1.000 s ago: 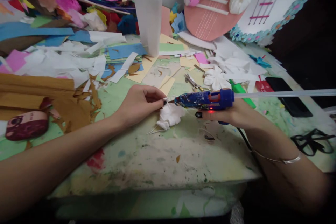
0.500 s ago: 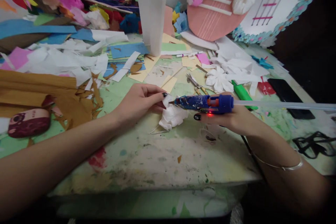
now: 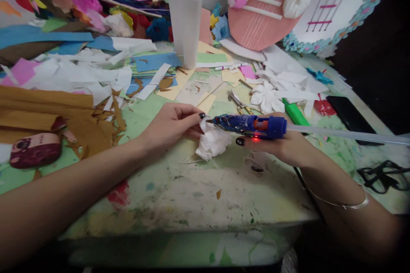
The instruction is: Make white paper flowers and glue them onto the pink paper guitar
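Observation:
Between the thumb and fingers of my left hand (image 3: 179, 123) is pinched the edge of a white paper flower (image 3: 214, 143), held low over the stained table. A thin white string trails from the flower's lower left side. My right hand (image 3: 278, 147) is wrapped around a blue glue gun (image 3: 248, 126), its red light lit. The nozzle points left and meets the flower's upper edge near my left thumb; whether it touches the paper I cannot tell. A long clear glue stick (image 3: 336, 132) sticks out of the gun's back end. The gun's handle is hidden by my right hand.
Scissors (image 3: 238, 101) lie behind the glue gun, with a white paper blossom (image 3: 266, 97) to their right. Further right are a green marker (image 3: 295, 112), a black phone (image 3: 350, 117) and black glasses (image 3: 384, 176). Brown crepe paper (image 3: 45, 106) and a maroon case (image 3: 36, 150) lie left.
The glue gun has shifted very slightly, its glue stick now tilting further down to the right. The flower has turned or sunk a little. Both hands keep their hold.

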A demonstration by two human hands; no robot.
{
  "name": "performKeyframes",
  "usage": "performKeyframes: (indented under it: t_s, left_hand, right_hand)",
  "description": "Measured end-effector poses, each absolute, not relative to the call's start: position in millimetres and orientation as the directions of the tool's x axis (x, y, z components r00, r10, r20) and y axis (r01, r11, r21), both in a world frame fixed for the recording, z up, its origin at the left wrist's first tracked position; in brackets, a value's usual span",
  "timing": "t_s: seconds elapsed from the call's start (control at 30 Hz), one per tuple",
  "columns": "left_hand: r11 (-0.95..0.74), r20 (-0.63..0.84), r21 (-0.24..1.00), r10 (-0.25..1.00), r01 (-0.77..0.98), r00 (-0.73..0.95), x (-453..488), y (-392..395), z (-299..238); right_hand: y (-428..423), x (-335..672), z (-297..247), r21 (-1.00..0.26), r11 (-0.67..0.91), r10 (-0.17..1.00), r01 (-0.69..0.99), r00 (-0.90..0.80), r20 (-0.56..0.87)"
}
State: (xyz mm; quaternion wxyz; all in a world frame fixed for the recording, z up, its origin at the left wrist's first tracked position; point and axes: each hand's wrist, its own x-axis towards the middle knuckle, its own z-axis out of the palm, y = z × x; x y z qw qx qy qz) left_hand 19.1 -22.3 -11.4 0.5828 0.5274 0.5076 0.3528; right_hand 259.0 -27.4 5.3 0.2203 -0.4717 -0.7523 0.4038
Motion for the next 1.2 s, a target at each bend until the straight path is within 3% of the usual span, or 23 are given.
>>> performKeyframes:
  t_s: [0.37, 0.77, 1.0, 1.2]
  left_hand:
    - [0.225, -0.24, 0.971, 0.929, 0.084, 0.281, 17.8, -21.5, -13.9]
    - [0.265, -0.249, 0.964, 0.907, -0.001, 0.339, 16.9, -20.6, -18.2]
    - [0.253, -0.235, 0.967, 0.917, -0.015, 0.322, 16.7, -20.6, -20.4]
    - [0.184, -0.206, 0.978, 0.933, 0.101, 0.295, 16.9, -22.0, -19.6]
  right_hand:
    - [-29.8, 256.0, 9.5, -0.767, 0.243, 0.904, 0.594, -0.426, -0.044]
    - [-29.8, 253.2, 11.1, -0.7, 0.38, 0.887, 0.604, -0.454, 0.09]
    - [-28.7, 255.8, 5.5, -0.585, 0.557, 0.829, 0.589, -0.442, 0.343]
    - [-27.2, 253.4, 1.4, -0.561, 0.533, 0.844, 0.633, -0.349, 0.408]
